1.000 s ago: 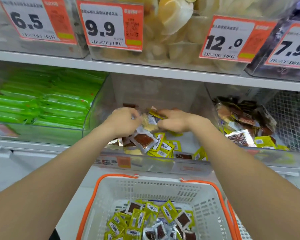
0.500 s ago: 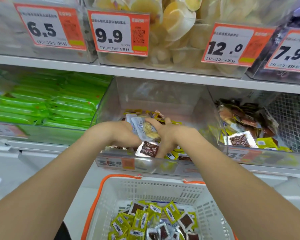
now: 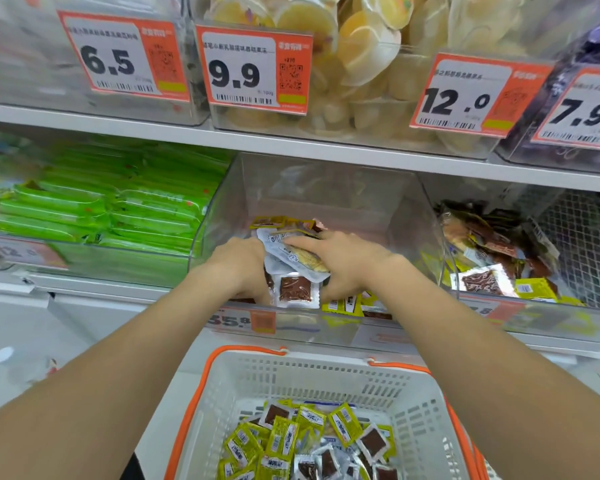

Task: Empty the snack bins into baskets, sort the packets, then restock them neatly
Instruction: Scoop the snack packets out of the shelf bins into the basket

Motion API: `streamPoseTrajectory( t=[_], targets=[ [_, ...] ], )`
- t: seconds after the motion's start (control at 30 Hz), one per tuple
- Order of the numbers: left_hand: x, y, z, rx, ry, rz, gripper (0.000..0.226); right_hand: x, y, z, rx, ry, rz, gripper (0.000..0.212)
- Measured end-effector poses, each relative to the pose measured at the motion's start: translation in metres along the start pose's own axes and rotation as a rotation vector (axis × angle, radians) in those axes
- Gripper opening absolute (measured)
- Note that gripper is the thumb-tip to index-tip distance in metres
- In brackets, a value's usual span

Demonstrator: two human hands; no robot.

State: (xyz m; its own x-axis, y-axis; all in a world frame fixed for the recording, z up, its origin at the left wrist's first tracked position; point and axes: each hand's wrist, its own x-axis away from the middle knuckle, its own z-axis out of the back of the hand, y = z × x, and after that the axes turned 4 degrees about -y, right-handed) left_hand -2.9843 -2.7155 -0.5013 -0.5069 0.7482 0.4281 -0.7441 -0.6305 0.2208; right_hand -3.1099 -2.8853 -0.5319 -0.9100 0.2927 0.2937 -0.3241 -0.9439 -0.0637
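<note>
A clear plastic snack bin [image 3: 326, 188] sits on the middle shelf in front of me. Both hands reach into it and clasp one bundle of snack packets [image 3: 297, 268], silver, brown and yellow. My left hand [image 3: 241, 263] grips the bundle from the left, and my right hand [image 3: 343, 259] grips it from the right with fingers laid over the top. A few yellow packets [image 3: 347, 303] lie loose on the bin floor. Below the shelf stands a white basket with an orange rim [image 3: 326, 379], with several yellow and silver packets [image 3: 309, 445] in it.
A bin of green packets [image 3: 101, 209] stands to the left, and a bin of brown and yellow packets [image 3: 499, 258] to the right. The upper shelf carries bins of jelly cups [image 3: 368, 53] behind orange price tags [image 3: 257, 69].
The hands have gathered the loose packets into one bundle and drawn it toward the front of the bin. The view has tilted slightly downward.
</note>
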Motion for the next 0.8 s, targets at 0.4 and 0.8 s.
streamPoseTrajectory(
  t=[0.4, 0.8],
  targets=[
    [0.003, 0.001, -0.001, 0.237, 0.262, -0.055, 0.029, 0.025, 0.009, 0.006, -0.083, 0.235, -0.029, 0.079],
    [0.04, 0.012, -0.001, 0.554, 0.775, -0.362, 0.03, 0.13, -0.024, 0.031, -1.037, 0.706, -0.107, 0.04]
  ],
)
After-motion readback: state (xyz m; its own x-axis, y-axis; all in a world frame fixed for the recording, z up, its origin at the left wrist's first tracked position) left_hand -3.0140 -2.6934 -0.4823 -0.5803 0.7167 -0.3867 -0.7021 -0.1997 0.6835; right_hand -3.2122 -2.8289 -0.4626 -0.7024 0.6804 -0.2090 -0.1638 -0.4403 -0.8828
